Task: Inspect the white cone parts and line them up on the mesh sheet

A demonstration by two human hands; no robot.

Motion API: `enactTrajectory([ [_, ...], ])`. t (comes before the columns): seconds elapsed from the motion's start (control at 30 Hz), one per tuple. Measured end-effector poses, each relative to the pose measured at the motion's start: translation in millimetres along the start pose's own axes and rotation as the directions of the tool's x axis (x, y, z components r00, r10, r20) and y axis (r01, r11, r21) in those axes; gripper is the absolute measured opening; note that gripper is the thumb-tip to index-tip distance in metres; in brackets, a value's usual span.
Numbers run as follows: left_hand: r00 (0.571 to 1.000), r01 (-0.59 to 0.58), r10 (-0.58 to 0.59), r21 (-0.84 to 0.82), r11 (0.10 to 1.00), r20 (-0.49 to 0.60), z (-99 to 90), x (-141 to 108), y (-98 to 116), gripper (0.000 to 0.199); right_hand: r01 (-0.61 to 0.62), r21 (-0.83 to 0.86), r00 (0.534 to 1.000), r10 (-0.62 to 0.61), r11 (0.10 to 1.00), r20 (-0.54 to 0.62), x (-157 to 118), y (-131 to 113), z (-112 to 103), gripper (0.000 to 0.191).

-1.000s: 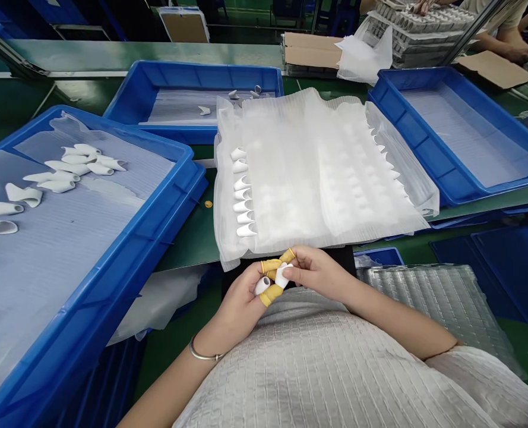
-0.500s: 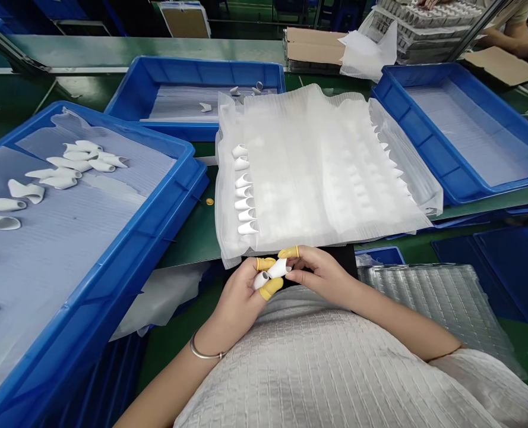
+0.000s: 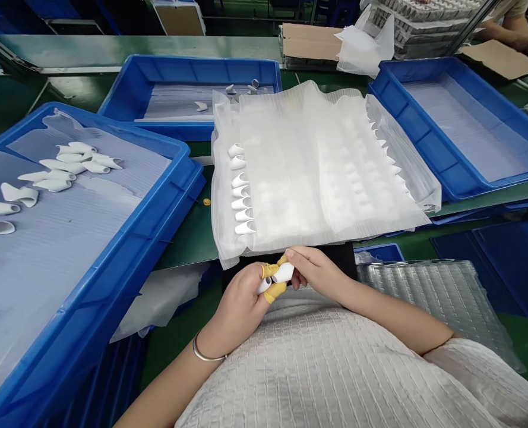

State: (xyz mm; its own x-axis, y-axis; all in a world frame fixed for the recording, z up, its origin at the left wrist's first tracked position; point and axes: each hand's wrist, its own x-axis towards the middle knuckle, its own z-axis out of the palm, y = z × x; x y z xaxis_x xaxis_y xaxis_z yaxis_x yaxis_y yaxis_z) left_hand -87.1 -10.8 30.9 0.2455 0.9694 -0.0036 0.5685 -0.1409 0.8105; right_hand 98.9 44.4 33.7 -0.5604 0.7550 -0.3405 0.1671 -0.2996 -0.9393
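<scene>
My left hand point(image 3: 243, 300), with yellow finger cots on thumb and a finger, is closed round two small white hollow pieces. One slant-cut white piece point(image 3: 284, 273) sticks out between its fingertips; part of the other white tube point(image 3: 264, 285) shows beside it. My right hand point(image 3: 319, 268) pinches the outer piece from the right, a yellow cot on one fingertip. Both hands are in front of my body, just below the white foam sheet point(image 3: 285, 172). Along that sheet's left edge lies a column of similar white pieces point(image 3: 241, 191).
A blue tray point(image 3: 157, 208) on the left holds several loose white pieces point(image 3: 70, 157). Behind stands another blue tray point(image 3: 116, 89) with a few pieces, and at right a lined blue tray point(image 3: 442, 160). A clear plastic tray point(image 3: 433, 297) lies low right. Another person's arm point(image 3: 508, 35) shows far right.
My right fingers have shifted on the outer white piece, the fingertips now closer together above it. The piece has turned and moved slightly right. The view has shifted a little.
</scene>
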Motion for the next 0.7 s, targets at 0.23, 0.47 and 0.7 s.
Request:
enactTrajectory([
  [0.23, 0.996, 0.074, -0.076, -0.053, 0.996, -0.049, 0.6, -0.2, 1.2, 0.021, -0.023, 0.105, 0.995, 0.034, 0.994, -0.099, -4.1, 1.9, -5.0, 0.038],
  [0.47, 0.964, 0.252, -0.263, -0.168, 0.953, -0.047, 2.6, 0.0, 0.0, 0.025, 0.118, -0.024, 0.992, -0.119, 0.993, -0.051, -8.6, 1.5, -4.2, 0.027],
  [0.7, 0.963, 0.268, -0.236, -0.4, 0.876, 0.128, 1.3, 0.8, 0.4, 0.049, 0.215, -0.319, 0.972, -0.233, 0.923, -0.02, -6.0, -4.7, -8.4, 0.024],
])
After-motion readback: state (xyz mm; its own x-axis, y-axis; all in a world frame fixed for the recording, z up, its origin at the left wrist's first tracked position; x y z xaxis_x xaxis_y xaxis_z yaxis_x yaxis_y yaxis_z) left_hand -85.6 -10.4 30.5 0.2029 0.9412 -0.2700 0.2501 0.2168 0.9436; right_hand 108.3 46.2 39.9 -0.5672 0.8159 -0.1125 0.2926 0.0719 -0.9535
